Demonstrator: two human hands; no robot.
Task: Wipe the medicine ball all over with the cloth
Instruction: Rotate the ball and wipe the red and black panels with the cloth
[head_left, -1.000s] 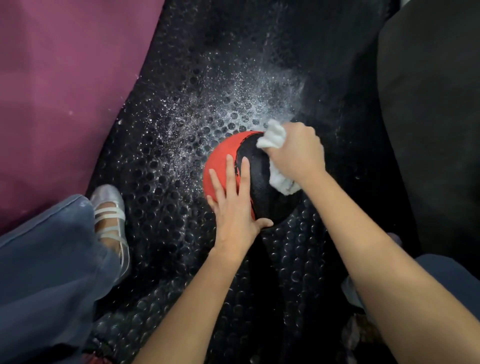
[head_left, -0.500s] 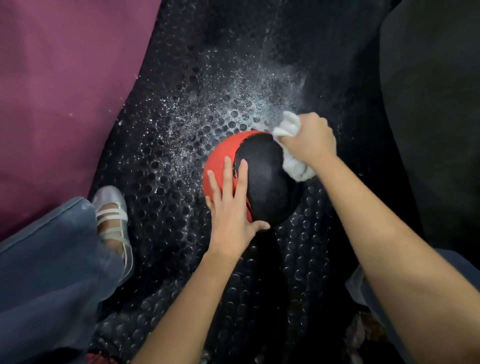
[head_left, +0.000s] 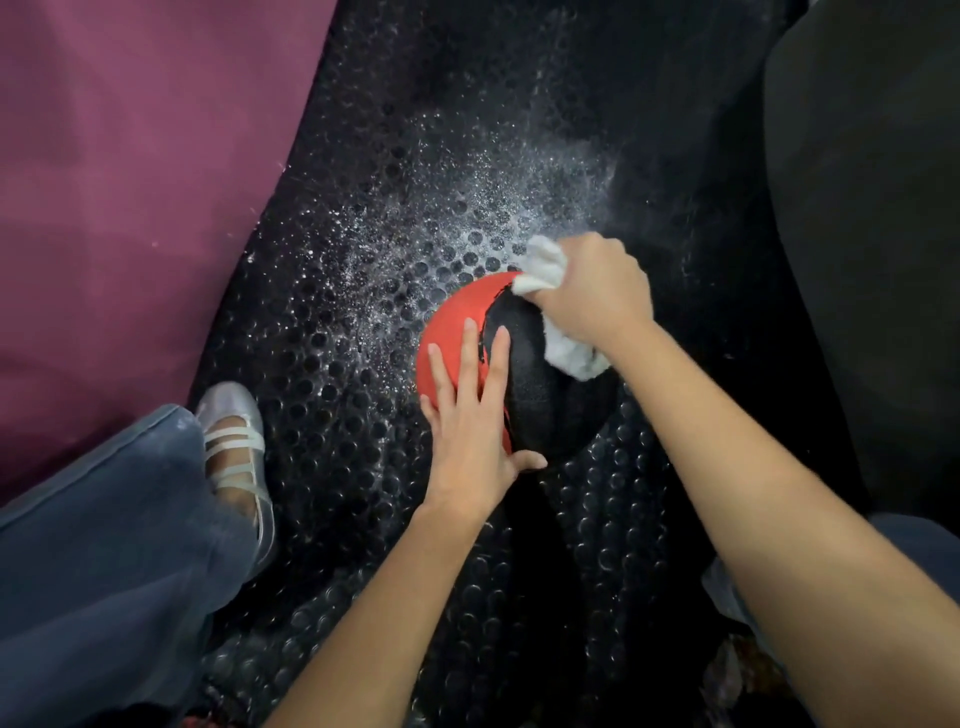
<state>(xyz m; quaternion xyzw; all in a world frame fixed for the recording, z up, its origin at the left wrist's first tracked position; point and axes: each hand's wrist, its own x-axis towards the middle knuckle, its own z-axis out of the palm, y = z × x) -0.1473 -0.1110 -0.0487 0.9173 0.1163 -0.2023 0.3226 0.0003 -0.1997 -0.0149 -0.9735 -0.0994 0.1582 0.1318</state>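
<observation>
Ball position: the ball rests on the studded black mat, between both hands.
Left hand: fingers straight, pressed flat on the near side of the ball, steadying it.
Right hand: fingers curled round the bunched cloth, pressing it on the far upper right.
Progress: judged mid-wipe; only the far right area is under the cloth.
Remaining: red left side, near face and underside appear outstanding; the ball likely needs turning.

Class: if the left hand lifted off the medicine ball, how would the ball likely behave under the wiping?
The medicine ball is round, so it would probably roll. Its grainy surface suggests decent grip. The left hand lies flat on it, likely steadying it.
</observation>
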